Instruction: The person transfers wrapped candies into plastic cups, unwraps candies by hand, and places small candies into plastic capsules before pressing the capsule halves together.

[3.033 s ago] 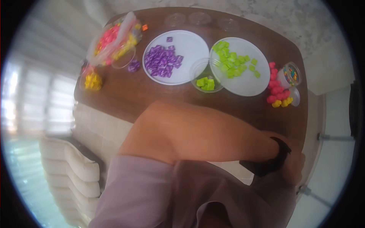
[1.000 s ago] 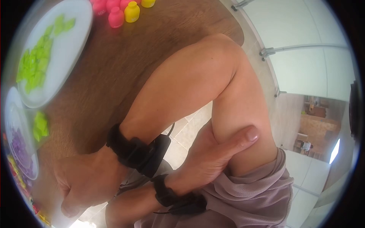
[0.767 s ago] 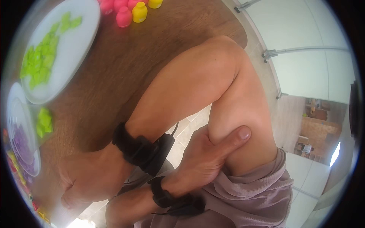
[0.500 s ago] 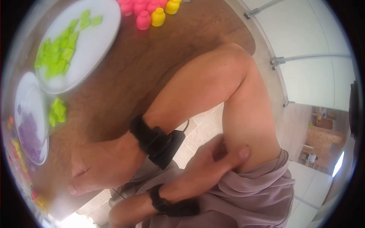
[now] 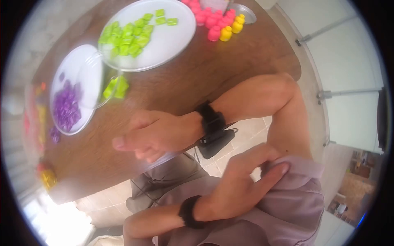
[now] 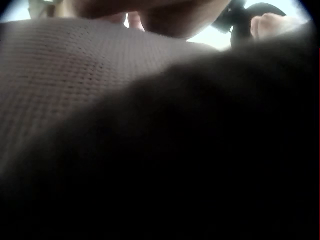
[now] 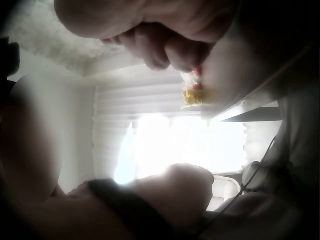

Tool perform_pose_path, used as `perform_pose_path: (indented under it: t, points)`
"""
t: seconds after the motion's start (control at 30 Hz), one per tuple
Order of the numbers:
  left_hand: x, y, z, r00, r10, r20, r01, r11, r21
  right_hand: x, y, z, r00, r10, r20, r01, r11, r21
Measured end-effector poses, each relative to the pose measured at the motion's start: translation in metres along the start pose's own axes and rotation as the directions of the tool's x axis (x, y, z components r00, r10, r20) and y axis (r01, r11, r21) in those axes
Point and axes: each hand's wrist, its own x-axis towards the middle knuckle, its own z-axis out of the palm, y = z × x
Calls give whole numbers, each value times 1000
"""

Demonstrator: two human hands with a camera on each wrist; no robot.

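My left hand (image 5: 242, 184) pinches the hem of the right sleeve (image 5: 301, 170) between thumb and fingers, just above the bent right elbow. My right hand (image 5: 160, 133) is held over the near side of the table, its fingers loosely curled with nothing seen in them. In the right wrist view, curled fingers (image 7: 172, 50) show at the top. Ribbed cloth (image 6: 90, 65) and darkness fill most of the left wrist view.
On the brown table (image 5: 230, 61) are a plate (image 5: 172, 45) of green pieces, a plate (image 5: 92, 74) of purple pieces, a clear bowl beside green pieces (image 5: 117, 87), and pink and yellow bottles (image 5: 225, 33). A yellow heap (image 5: 48, 178) lies at the left.
The left hand has moved off the bare upper arm onto the sleeve hem and pinches it. The head view has turned, bringing more of the table in. The right hand remains loosely curled.
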Motion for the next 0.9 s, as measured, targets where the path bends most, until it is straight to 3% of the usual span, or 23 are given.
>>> perform_pose_path:
  t: [0.1, 0.13, 0.27, 0.33, 0.37, 0.43, 0.5, 0.57, 0.63, 0.7, 0.77, 0.8, 0.83, 0.9]
  points:
    - [20, 8, 12, 997, 63, -52, -55, 988, 148, -3, 0, 0, 999, 29, 31, -29, 1000, -5]
    - [26, 12, 16, 995, 6, -98, 10, 987, 161, -3, 1, -2, 998, 14, 59, -13, 1000, -28]
    - [36, -29, 15, 948, 83, -306, 2, 963, 269, -3, -2, -7, 996, 14, 87, -11, 999, -40]
    - [28, -37, 7, 948, -84, -308, 194, 918, 346, -7, -11, -8, 991, 35, 126, -27, 997, -67]
    - [22, -42, 1, 943, -57, -327, 180, 916, 359, -7, -18, -10, 987, 55, 152, -42, 995, -89]
    - [2, -59, -7, 948, -151, -278, 248, 902, 353, -10, -26, -12, 983, 13, 181, 7, 994, -107]
    - [-24, -82, -23, 967, -109, -230, 211, 847, 488, -15, -34, -14, 978, -34, 208, 60, 991, -117]
    - [-63, -73, -59, 980, -198, -28, 180, 816, 549, -18, -40, -13, 980, -145, 134, 159, 983, -98]
    - [-105, -35, -94, 928, -374, -7, 313, 767, 561, -18, -42, -15, 979, -160, 123, 170, 982, -77]
    - [-157, 3, -108, 930, -282, -235, 360, 825, 435, -19, -43, -17, 977, -180, 114, 187, 981, -58]
    - [-211, 34, -114, 837, -343, -427, 473, 846, 248, -19, -40, -22, 981, -155, 120, 154, 988, 18]
    - [-237, 49, -110, 752, -440, -491, 550, 829, 99, -19, -42, -19, 984, -158, 82, 157, 987, 28]
    - [-263, 59, -106, 653, -536, -536, 603, 796, -62, -20, -45, -17, 983, -146, 113, 144, 989, 28]
    - [-321, 56, -103, 529, -665, -528, 691, 698, -187, -19, -60, -19, 969, -225, 99, 220, 974, 58]
